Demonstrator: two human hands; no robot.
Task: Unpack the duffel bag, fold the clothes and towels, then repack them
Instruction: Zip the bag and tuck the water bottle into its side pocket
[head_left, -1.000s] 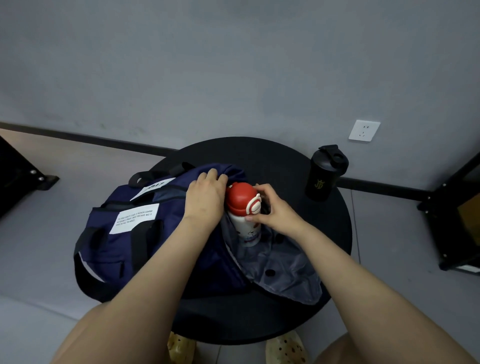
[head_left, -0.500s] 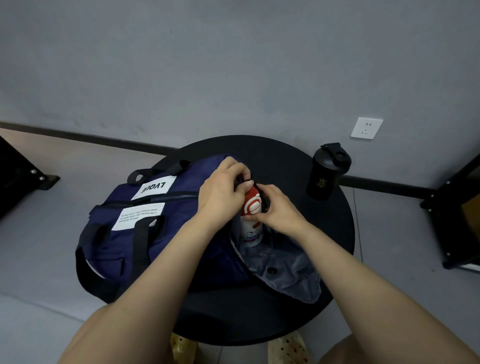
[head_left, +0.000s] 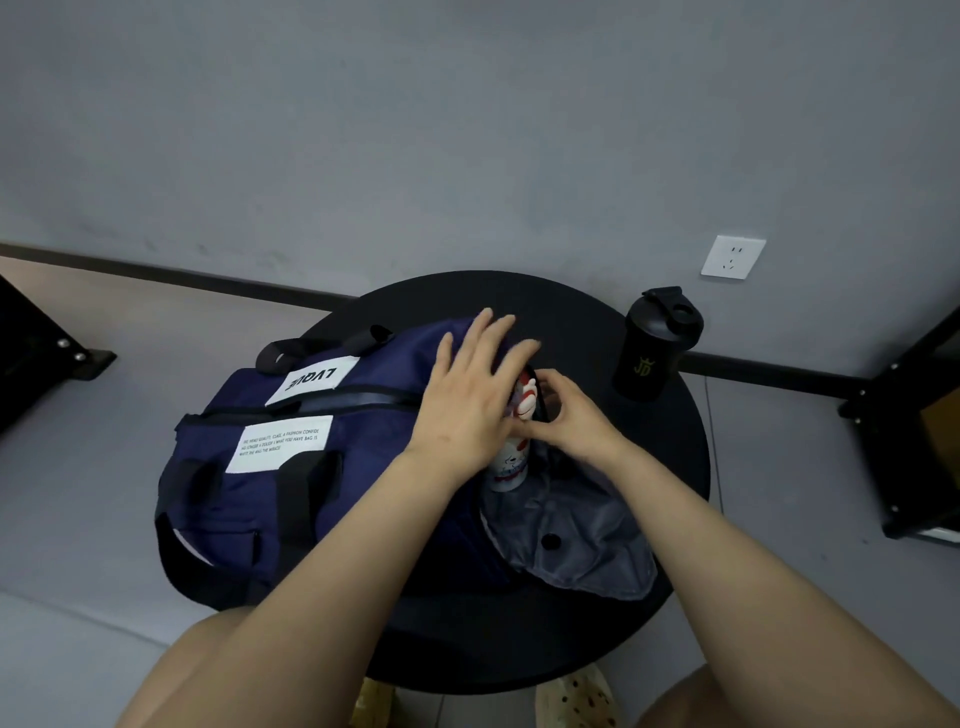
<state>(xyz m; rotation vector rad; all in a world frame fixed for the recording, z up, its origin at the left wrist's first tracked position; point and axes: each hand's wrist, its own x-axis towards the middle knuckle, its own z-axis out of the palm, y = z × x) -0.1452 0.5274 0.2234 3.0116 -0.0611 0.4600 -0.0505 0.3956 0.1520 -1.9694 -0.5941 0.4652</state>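
A navy duffel bag (head_left: 291, 467) with white labels and black straps lies on the round black table (head_left: 670, 467). Its right end is open, with a grey lining flap (head_left: 576, 540) spread toward me. A white bottle with a red cap (head_left: 511, 462) stands in that opening, mostly covered by my hands. My left hand (head_left: 470, 400) lies flat with straight fingers over the bag's end and the bottle's top. My right hand (head_left: 569, 421) curls its fingers round the bottle's cap from the right. No clothes or towels are visible.
A black shaker cup (head_left: 652, 348) stands on the table's far right edge. A white wall socket (head_left: 732, 257) is on the grey wall behind. Black metal frames stand at the left (head_left: 31, 358) and right (head_left: 904, 431). My knees and spotted slippers (head_left: 576, 696) show below the table.
The bottle has sunk deeper into the bag's open end. My left hand has gone from gripping the bag's edge to lying flat with spread fingers. My right hand stays on the cap.
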